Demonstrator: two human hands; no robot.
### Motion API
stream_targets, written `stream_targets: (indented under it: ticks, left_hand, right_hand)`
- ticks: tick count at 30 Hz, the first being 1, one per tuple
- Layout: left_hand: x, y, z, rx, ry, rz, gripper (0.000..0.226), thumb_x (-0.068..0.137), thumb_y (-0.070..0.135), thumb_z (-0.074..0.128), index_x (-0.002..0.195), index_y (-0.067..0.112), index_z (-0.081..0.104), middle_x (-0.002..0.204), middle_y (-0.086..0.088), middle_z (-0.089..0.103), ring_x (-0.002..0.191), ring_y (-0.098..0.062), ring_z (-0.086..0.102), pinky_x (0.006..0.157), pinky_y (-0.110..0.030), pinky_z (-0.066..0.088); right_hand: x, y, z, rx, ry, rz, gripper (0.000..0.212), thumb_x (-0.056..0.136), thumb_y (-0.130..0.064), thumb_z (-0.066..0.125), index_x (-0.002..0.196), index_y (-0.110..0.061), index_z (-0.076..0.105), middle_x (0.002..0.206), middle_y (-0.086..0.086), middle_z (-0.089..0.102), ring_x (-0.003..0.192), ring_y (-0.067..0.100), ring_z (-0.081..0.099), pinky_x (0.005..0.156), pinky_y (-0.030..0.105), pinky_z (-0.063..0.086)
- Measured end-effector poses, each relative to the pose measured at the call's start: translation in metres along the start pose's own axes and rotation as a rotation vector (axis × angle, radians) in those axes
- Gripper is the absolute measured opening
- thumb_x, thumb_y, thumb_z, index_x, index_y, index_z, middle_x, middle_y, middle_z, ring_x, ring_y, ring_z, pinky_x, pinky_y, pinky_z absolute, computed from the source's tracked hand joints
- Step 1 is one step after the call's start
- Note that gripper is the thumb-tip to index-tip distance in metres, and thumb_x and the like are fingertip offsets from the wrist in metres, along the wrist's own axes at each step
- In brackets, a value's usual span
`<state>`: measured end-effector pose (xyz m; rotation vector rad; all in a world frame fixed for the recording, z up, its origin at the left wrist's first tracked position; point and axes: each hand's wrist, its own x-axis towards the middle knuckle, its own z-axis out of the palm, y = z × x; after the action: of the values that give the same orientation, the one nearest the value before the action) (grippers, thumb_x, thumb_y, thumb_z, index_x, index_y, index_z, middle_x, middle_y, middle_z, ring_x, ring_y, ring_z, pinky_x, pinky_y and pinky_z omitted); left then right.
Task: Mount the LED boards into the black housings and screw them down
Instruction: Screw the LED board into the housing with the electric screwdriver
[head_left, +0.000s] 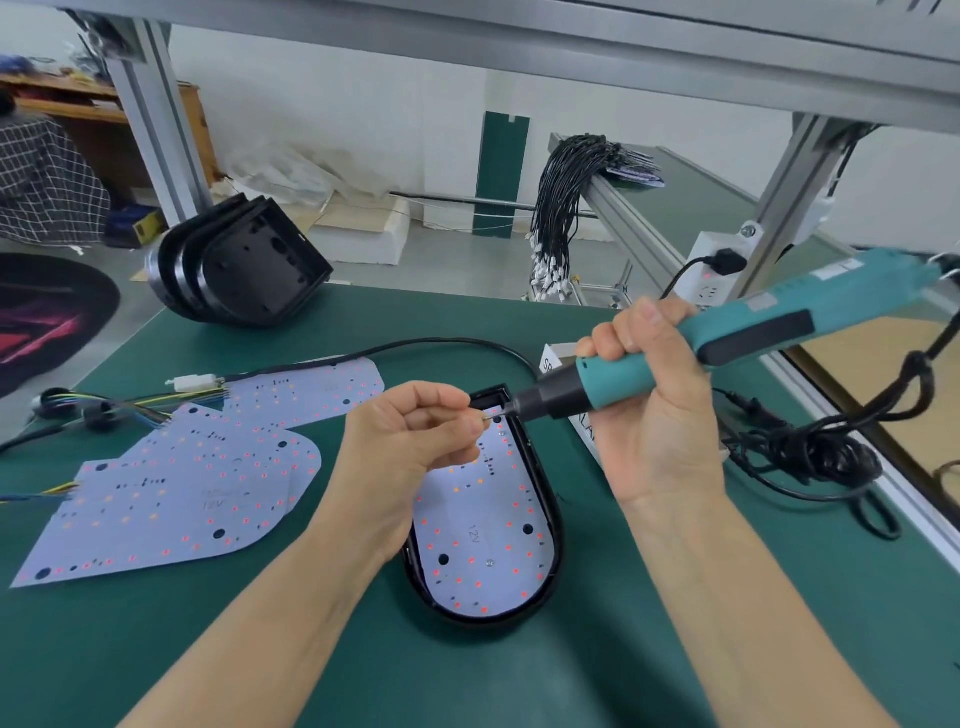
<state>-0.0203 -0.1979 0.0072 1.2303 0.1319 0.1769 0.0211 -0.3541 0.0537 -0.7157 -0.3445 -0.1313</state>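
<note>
Board (480, 530): white LED board lying inside the black housing (551, 519) at the middle of the green table (519, 675).
Left hand (410, 447): fingers curled, thumb and forefinger pinching a small screw (487, 417) just at the driver's tip.
Right hand (652, 410): gripping the teal driver (727, 343), tilted, bit over the housing's far end.
Spare boards (182, 478): overlapping, left of the housing.
Empty housings (239, 270): stacked at the far left edge.

Tabletop (467, 670): dark green. Housing (549, 499): black; stacked housings (244, 270) likewise. LED board (480, 530): pale lilac-white, red and orange dots, black holes. Spare boards (171, 499): same pattern. Screwdriver (727, 338): teal body, black nose. Cable bundle (561, 197): black, white ends. Cloth (41, 192): black, white check.
</note>
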Motion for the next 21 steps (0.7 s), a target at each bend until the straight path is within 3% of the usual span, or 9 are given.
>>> stream_targets:
  ticks: [10,15,18,20,21]
  left_hand:
    - [0.001,0.0,0.003,0.031,0.021,-0.008,0.022,0.074,-0.011,0.069,0.085,0.008,0.067,0.076,-0.005,0.075,0.065,-0.011,0.068,0.062,-0.022,0.057]
    - [-0.001,0.002,0.001,0.05,0.019,-0.02,0.034,0.073,-0.015,0.069,0.095,0.011,0.068,0.089,-0.004,0.076,0.067,-0.011,0.067,0.062,-0.02,0.055]
    - [0.001,0.001,-0.012,0.171,0.214,0.029,0.039,0.072,-0.005,0.073,0.101,0.02,0.064,0.094,0.006,0.07,0.069,-0.004,0.062,0.061,-0.018,0.049]
    - [0.0,-0.002,-0.028,0.413,0.387,-0.024,0.038,0.076,0.012,0.076,0.107,0.022,0.056,0.094,0.009,0.059,0.078,-0.006,0.057,0.064,-0.021,0.041]
    - [-0.002,-0.004,-0.034,0.564,0.395,-0.092,0.04,0.078,0.023,0.076,0.11,0.022,0.051,0.094,0.009,0.056,0.081,-0.006,0.055,0.065,-0.023,0.038]
  right_hand:
    - [0.003,0.004,-0.004,0.045,0.035,-0.008,0.025,0.086,-0.007,0.056,0.073,-0.021,0.04,0.061,-0.008,0.044,0.056,0.009,0.046,0.067,0.024,0.044]
    - [0.004,0.005,-0.005,0.046,0.029,-0.002,0.025,0.084,-0.009,0.058,0.073,-0.02,0.039,0.061,-0.007,0.044,0.056,0.009,0.046,0.067,0.024,0.045]
    - [0.006,0.005,-0.005,0.045,0.022,0.002,0.025,0.084,-0.009,0.059,0.073,-0.02,0.04,0.062,-0.007,0.046,0.056,0.009,0.046,0.066,0.024,0.045]
    - [0.008,0.007,-0.005,0.039,0.021,0.013,0.027,0.084,-0.008,0.06,0.072,-0.02,0.039,0.063,-0.007,0.044,0.056,0.009,0.046,0.066,0.023,0.045]
    - [0.009,0.009,-0.006,0.032,0.025,0.025,0.028,0.084,-0.008,0.061,0.072,-0.02,0.039,0.064,-0.006,0.042,0.056,0.009,0.046,0.065,0.023,0.045]
